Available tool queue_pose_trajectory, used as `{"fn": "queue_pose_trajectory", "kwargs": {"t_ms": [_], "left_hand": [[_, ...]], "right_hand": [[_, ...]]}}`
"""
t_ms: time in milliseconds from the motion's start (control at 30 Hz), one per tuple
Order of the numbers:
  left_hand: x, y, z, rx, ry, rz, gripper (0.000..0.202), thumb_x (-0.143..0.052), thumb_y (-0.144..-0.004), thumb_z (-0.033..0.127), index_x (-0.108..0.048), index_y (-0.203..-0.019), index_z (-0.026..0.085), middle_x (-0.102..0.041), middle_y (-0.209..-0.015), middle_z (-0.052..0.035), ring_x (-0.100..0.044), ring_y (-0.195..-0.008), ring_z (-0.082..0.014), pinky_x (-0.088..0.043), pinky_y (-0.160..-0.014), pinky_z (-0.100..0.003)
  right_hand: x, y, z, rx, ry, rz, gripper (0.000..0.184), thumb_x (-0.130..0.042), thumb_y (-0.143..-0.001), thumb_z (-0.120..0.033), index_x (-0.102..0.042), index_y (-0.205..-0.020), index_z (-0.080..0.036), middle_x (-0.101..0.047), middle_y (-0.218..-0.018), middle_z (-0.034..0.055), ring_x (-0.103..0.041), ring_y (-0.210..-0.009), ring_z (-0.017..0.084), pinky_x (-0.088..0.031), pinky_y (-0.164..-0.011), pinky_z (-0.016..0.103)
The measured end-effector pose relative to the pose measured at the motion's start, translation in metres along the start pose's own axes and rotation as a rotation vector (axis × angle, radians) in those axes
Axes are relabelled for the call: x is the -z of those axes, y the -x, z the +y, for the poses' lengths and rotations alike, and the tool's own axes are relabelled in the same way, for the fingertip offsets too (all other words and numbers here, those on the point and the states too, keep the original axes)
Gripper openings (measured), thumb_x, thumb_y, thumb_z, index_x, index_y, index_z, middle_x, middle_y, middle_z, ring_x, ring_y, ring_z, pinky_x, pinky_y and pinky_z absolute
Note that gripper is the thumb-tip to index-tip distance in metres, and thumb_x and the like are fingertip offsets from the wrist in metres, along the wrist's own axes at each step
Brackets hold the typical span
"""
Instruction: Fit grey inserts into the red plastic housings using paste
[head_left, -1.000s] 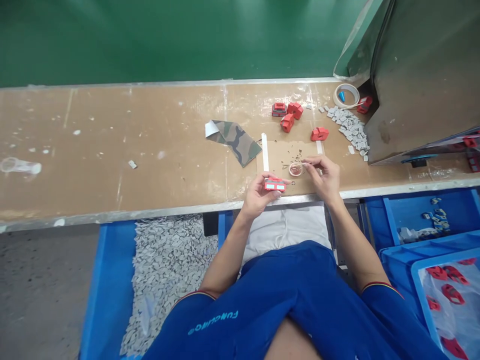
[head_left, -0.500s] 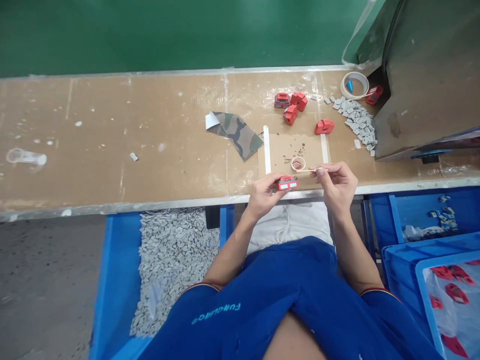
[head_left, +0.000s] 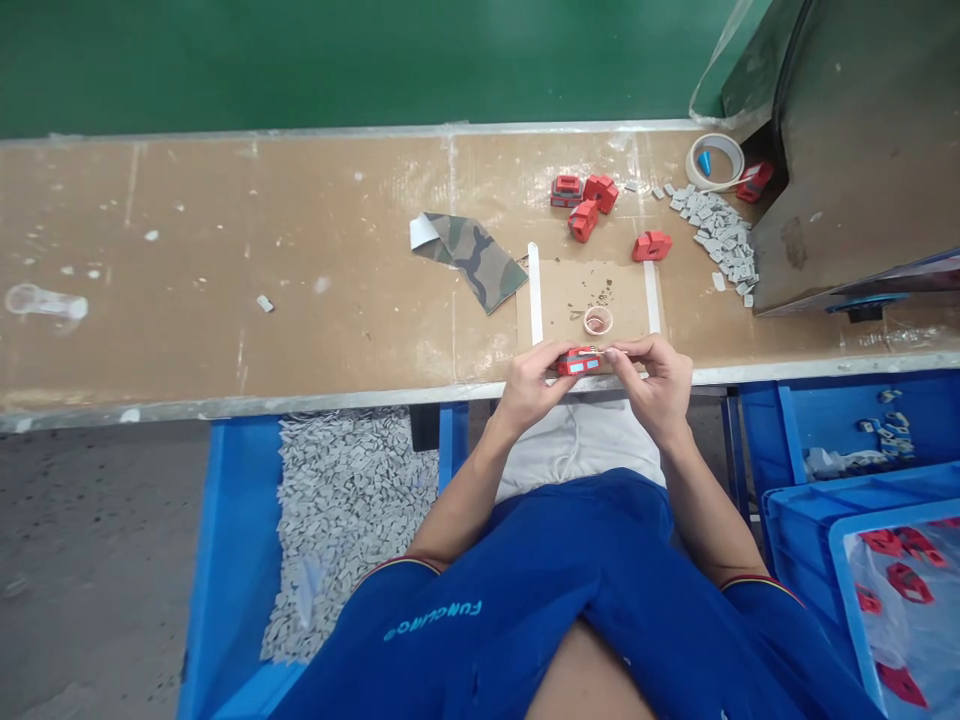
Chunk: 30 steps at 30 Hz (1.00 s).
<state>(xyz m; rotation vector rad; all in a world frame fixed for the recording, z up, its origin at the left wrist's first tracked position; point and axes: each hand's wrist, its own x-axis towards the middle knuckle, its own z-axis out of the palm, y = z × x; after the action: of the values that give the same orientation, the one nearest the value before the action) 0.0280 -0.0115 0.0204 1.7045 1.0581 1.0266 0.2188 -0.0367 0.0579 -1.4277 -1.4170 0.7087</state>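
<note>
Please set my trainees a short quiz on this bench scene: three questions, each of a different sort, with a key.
1. What is held in the left hand, and what in the right hand?

2. True or false: the cup stands between the two white strips.

3. What colour is the small cone inside the tape roll?
A) red
B) blue
C) grey

Key:
1. Left: a red piece; right: a thin stick.
2. True.
3. B.
</note>
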Motion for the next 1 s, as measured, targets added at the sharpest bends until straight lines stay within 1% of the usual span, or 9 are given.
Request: {"fn": "queue_pose_trajectory", "kwargs": {"t_ms": [267,400,500,567,633,733,833,900,1000], "left_hand": [[0.0,0.0,0.001,-0.018,-0.004,-0.007,0.02,-0.072,-0.093,0.026,-0.076,-0.111,0.021,-0.078,-0.1,-0.0082,-0.071,-0.088,-0.021,-0.055,-0.081,-0.032],[0.0,0.0,0.001,0.005,0.024,-0.001,0.02,-0.073,-0.092,0.027,-0.076,-0.11,0.021,-0.079,-0.104,-0.0087,-0.072,-0.09,-0.0211,-0.056,-0.082,-0.033],[0.0,0.001,0.0,0.031,0.054,0.014,0.022,-0.075,-0.091,0.029,-0.076,-0.111,0.02,-0.079,-0.104,-0.0089,-0.072,-0.09,-0.0208,-0.056,-0.081,-0.032],[0.0,0.002,-0.001,0.049,0.08,0.015,0.024,-0.075,-0.091,0.03,-0.076,-0.113,0.02,-0.079,-0.105,-0.009,-0.072,-0.09,-0.0209,-0.057,-0.08,-0.032],[0.001,0.003,-0.002,0.06,0.101,0.013,0.025,-0.075,-0.091,0.03,-0.076,-0.114,0.02,-0.079,-0.105,-0.0092,-0.072,-0.09,-0.0208,-0.058,-0.08,-0.032],[0.001,0.004,-0.005,0.066,0.124,0.012,0.026,-0.076,-0.091,0.032,-0.076,-0.114,0.019,-0.079,-0.106,-0.0102,-0.072,-0.09,-0.0212,-0.058,-0.081,-0.032],[0.001,0.005,-0.008,0.072,0.162,0.008,0.027,-0.076,-0.092,0.035,-0.077,-0.114,0.019,-0.079,-0.109,-0.0113,-0.074,-0.095,-0.0224,-0.06,-0.085,-0.034],[0.0,0.005,-0.01,0.076,0.183,0.013,0.028,-0.077,-0.091,0.036,-0.077,-0.114,0.019,-0.08,-0.112,-0.0114,-0.074,-0.097,-0.0231,-0.06,-0.087,-0.035],[0.001,0.005,-0.012,0.075,0.2,0.016,0.029,-0.079,-0.09,0.036,-0.077,-0.114,0.02,-0.08,-0.113,-0.0113,-0.075,-0.098,-0.0233,-0.061,-0.088,-0.035]], "right_hand": [[-0.001,0.0,0.001,0.006,0.004,0.003,0.024,-0.074,-0.095,-0.049,-0.074,-0.087,-0.026,-0.083,-0.089,0.0054,-0.079,-0.08,0.023,-0.065,-0.071,0.037],[0.001,0.001,0.0,-0.027,-0.02,-0.005,0.028,-0.073,-0.095,-0.053,-0.074,-0.089,-0.026,-0.083,-0.091,0.006,-0.079,-0.082,0.024,-0.065,-0.074,0.039],[0.005,-0.007,0.002,-0.015,-0.033,0.075,0.03,-0.069,-0.098,-0.055,-0.073,-0.093,-0.025,-0.082,-0.093,0.0068,-0.079,-0.085,0.024,-0.065,-0.078,0.04],[0.005,-0.016,0.005,0.029,0.01,0.146,0.032,-0.066,-0.099,-0.056,-0.072,-0.092,-0.026,-0.08,-0.095,0.0077,-0.078,-0.091,0.024,-0.064,-0.078,0.04],[0.002,-0.026,0.009,0.084,0.073,0.165,0.034,-0.064,-0.1,-0.057,-0.071,-0.088,-0.026,-0.079,-0.096,0.0081,-0.076,-0.094,0.024,-0.063,-0.077,0.039],[-0.008,-0.035,0.014,0.143,0.12,0.087,0.034,-0.063,-0.101,-0.056,-0.072,-0.088,-0.026,-0.077,-0.097,0.0082,-0.074,-0.093,0.024,-0.062,-0.075,0.038],[-0.011,-0.039,0.019,0.172,0.152,-0.03,0.03,-0.061,-0.103,-0.053,-0.074,-0.107,-0.027,-0.077,-0.111,0.0089,-0.073,-0.1,0.023,-0.062,-0.08,0.036],[0.002,-0.043,0.024,0.166,0.211,-0.056,0.033,-0.057,-0.105,-0.051,-0.07,-0.123,-0.027,-0.073,-0.124,0.0101,-0.072,-0.107,0.022,-0.062,-0.087,0.036],[0.045,-0.056,0.038,0.082,0.377,0.065,0.033,-0.05,-0.106,-0.043,-0.068,-0.125,-0.023,-0.07,-0.125,0.0141,-0.069,-0.107,0.026,-0.059,-0.095,0.042]]}}
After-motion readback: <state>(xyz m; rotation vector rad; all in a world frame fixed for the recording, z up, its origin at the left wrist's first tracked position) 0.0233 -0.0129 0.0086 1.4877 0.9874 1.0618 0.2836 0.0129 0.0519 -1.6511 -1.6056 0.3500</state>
